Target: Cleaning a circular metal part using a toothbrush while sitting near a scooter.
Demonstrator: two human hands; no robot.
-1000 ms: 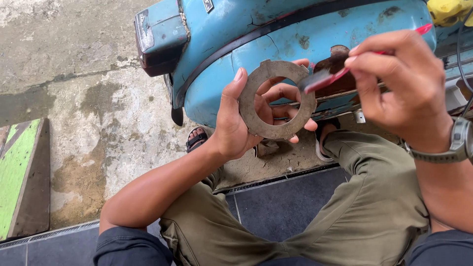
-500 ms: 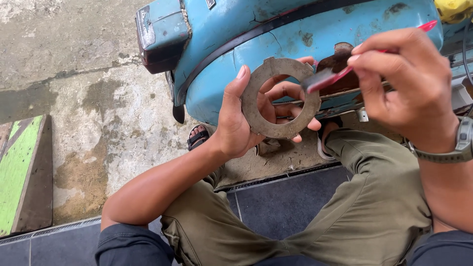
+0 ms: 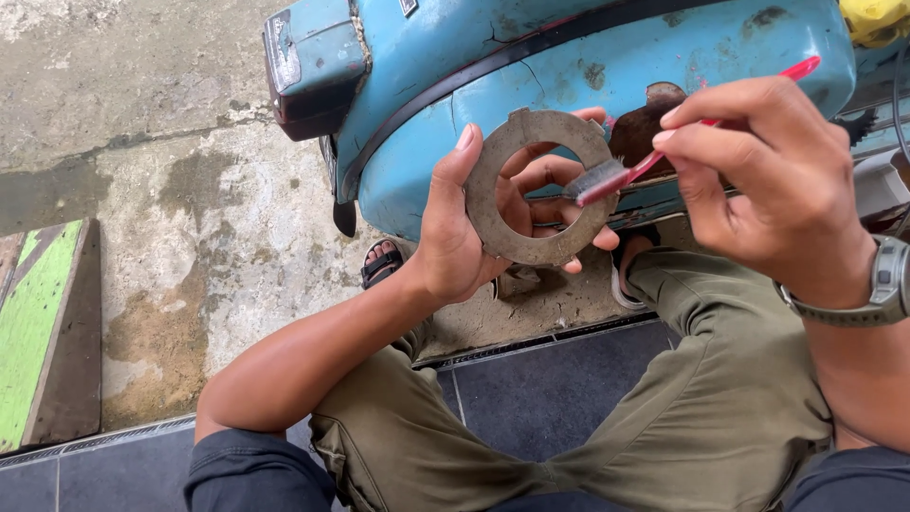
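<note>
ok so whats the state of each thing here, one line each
metal ring: held upright in the left hand, face toward the camera, dull and dusty
toothbrush: pinched in the right hand, bristles on the ring's right edge
scooter body: blue paint chipped and cracked, rusty patch behind the brush
tail light: unlit, worn
wristwatch: strapped on the right wrist
concrete floor: stained, damp-looking patches

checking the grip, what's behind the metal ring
Left hand fingers show through the ring hole, with blue scooter body beyond. The palm is mostly covered.
</note>
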